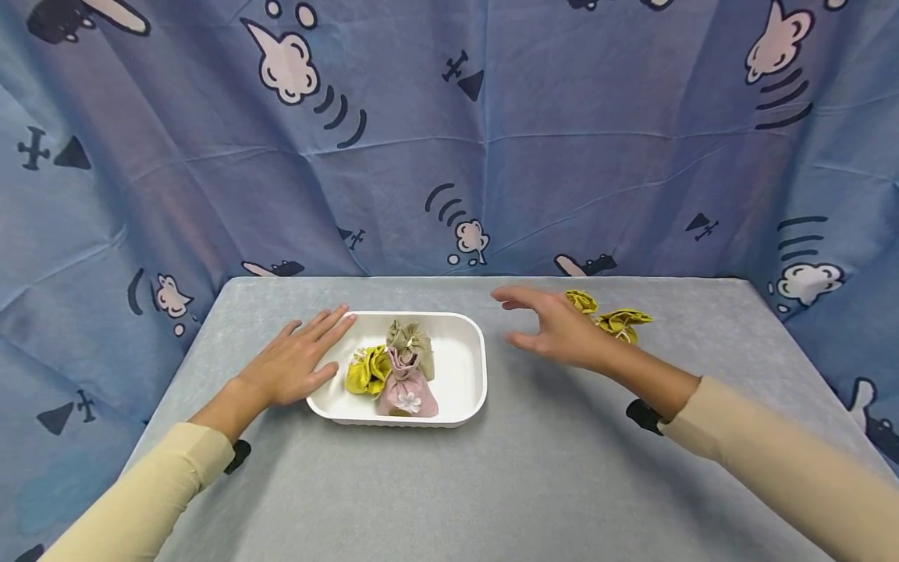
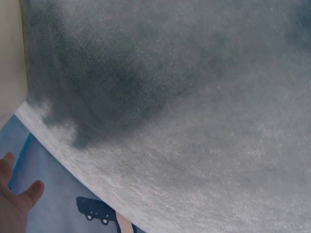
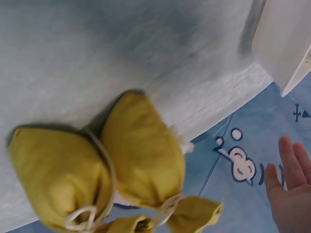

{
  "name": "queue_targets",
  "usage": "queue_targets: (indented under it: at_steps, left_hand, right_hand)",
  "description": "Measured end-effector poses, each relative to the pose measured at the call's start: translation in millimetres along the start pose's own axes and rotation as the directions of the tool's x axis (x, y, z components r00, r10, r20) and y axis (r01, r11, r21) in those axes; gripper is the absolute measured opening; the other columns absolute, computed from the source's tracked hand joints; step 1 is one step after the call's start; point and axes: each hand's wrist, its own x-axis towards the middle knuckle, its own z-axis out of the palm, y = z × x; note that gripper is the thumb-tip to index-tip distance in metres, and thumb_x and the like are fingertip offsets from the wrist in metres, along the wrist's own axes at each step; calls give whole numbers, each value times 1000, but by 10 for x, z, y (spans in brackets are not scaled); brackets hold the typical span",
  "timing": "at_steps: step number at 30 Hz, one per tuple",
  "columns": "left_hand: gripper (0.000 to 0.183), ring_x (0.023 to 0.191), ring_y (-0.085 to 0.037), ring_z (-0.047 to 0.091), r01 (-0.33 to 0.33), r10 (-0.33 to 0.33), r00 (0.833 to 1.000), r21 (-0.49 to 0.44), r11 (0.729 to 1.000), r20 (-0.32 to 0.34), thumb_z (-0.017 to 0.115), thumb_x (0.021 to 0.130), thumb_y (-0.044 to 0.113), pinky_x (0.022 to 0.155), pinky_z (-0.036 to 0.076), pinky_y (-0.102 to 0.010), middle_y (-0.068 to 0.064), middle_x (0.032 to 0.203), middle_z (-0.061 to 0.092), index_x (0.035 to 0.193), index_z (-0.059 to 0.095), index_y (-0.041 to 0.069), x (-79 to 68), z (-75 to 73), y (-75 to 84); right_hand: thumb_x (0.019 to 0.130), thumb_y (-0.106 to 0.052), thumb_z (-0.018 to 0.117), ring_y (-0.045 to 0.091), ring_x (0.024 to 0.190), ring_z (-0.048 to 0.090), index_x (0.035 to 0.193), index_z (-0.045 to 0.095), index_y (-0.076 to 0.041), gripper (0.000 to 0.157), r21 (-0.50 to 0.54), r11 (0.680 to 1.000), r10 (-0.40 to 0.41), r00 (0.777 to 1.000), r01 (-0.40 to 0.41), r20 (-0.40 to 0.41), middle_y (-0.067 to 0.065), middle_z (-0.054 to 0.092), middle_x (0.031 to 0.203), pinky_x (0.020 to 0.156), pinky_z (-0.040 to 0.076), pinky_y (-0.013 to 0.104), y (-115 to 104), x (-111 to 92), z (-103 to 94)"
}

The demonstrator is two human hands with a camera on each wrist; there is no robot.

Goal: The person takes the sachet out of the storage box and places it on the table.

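Note:
My left hand (image 1: 291, 363) lies with straight, spread fingers at the left rim of a white tray (image 1: 460, 375). Inside the tray sit three small drawstring pouches: a yellow pouch (image 1: 364, 375), a beige pouch (image 1: 421, 355) and a pink pouch (image 1: 403, 394) with a white flower. To the tray's right, my right hand (image 1: 558, 326) hovers over the table, thumb and fingers apart, holding nothing. Partly hidden behind it are two yellow pouches (image 1: 623, 321). The right wrist view shows one yellow pouch (image 3: 60, 170) beside another yellow pouch (image 3: 143, 150), both tied with pale cord.
A grey cloth-like surface covers the table (image 1: 449, 492). Behind it and along both sides hangs a blue patterned curtain (image 1: 393, 164). In the left wrist view, a white tray wall (image 2: 10, 58) shows at the upper left edge.

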Motion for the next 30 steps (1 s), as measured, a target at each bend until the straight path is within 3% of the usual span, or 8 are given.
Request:
queue_targets:
  at_steps: [8,23,30]
  left_hand:
    - [70,149,-35,22,6,-6,1000,-2,1000,7,50,100,32,110,25,-67,-7,167,12,161,19,14,4,-10,6]
    - [71,148,-35,23,2,-2,1000,-2,1000,1,50,100,32,110,27,-67,-7,167,12,161,19,14,9,2,-10]
    - [71,148,-36,24,-5,5,1000,-1,1000,-9,51,100,32,109,27,-67,-7,167,13,161,20,13,7,4,-4]
  right_hand:
    - [80,0,78,30,116,64,135,57,1,59,49,996,-77,997,77,1,15,61,136,100,49,47,-115,75,147]
    - [84,-7,78,29,115,65,135,57,-1,56,153,984,-97,993,87,63,15,63,132,103,47,44,-323,206,443]
    - [84,-6,77,30,113,66,133,58,3,53,238,966,-127,987,100,101,18,65,128,101,48,35,-435,261,575]
